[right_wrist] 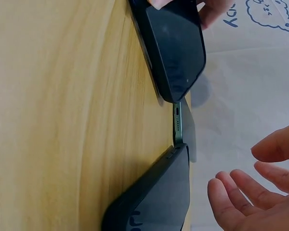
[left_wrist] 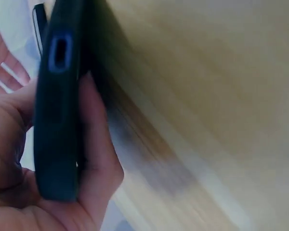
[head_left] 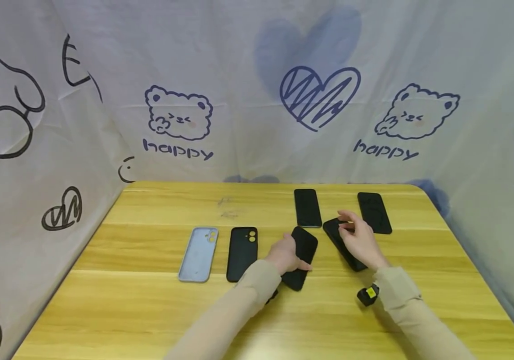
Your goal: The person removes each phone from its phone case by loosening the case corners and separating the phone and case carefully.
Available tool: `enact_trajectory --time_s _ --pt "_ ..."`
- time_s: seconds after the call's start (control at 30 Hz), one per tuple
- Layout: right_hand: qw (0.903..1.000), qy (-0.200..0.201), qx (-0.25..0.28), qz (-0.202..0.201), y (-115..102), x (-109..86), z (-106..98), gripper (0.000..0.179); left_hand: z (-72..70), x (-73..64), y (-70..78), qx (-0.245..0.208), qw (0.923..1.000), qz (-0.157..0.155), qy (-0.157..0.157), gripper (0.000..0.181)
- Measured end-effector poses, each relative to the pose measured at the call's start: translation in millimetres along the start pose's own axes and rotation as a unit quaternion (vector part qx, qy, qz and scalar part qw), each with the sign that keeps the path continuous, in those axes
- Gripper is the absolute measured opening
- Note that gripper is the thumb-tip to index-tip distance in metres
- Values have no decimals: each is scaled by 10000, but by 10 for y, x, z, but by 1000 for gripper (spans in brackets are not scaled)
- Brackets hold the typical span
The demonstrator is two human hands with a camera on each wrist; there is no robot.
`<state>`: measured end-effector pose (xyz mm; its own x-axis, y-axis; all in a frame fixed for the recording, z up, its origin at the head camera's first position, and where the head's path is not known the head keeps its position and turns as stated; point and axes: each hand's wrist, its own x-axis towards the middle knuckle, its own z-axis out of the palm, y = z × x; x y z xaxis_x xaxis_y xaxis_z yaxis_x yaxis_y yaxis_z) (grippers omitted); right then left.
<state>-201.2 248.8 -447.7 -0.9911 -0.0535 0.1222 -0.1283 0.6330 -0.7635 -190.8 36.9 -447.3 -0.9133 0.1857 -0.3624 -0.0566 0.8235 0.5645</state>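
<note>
My left hand grips a black phone by its long sides. In the left wrist view, fingers and thumb wrap this phone's dark case, its port opening facing the camera. The right wrist view shows the same phone raised at a tilt off the table. My right hand hovers over another black-cased phone. Its fingers are loosely bent and hold nothing; in the right wrist view the hand stands apart from that phone, which lies on the table.
Two dark phones lie farther back, one near the middle and one at right. Left of my left hand lie a light blue phone case and a black phone case. Printed cloth hangs behind the wooden table.
</note>
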Motion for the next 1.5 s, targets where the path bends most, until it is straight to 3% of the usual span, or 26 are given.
enact_trajectory --time_s 0.17,0.33,0.5,0.6,0.77,1.0,1.07,1.23,1.33,1.43,1.5 --pt "10000 -47 84 6 6 -24 35 46 -37 -56 -120 -180 9988 453 -90 97" --pt "9996 -115 257 -38 -48 -31 67 44 -53 -102 -254 -965 9913 751 -482 83" --pt "9968 -299 741 -56 -136 -21 104 44 -122 -136 -368 -2323 9620 993 -1036 66" --pt "9893 -503 1364 89 -184 -18 120 44 -203 -171 -381 -2770 9493 904 -1184 66" --pt "9684 -845 2292 493 -281 -19 159 46 -270 -182 -377 -3101 9411 810 -1080 57" --pt "9331 -1134 3251 1039 -436 -8 259 54 -268 -206 -444 -3530 9264 1148 -629 34" --pt "9177 -1177 3619 1139 -470 -11 286 52 -260 -226 -473 -3559 9249 1262 -441 33" --pt "8635 -1179 4744 1245 -556 -18 327 34 -245 -264 -520 -3496 9228 1619 91 35" --pt "8376 -1213 5171 1278 -624 -13 338 27 -247 -280 -537 -3337 9228 1873 440 34" --pt "8325 -1182 5253 1309 -699 -6 345 29 -257 -294 -558 -3129 9259 1998 702 30" --pt "8419 -1120 5111 1319 -750 -6 346 30 -268 -303 -575 -3069 9267 2037 753 30"
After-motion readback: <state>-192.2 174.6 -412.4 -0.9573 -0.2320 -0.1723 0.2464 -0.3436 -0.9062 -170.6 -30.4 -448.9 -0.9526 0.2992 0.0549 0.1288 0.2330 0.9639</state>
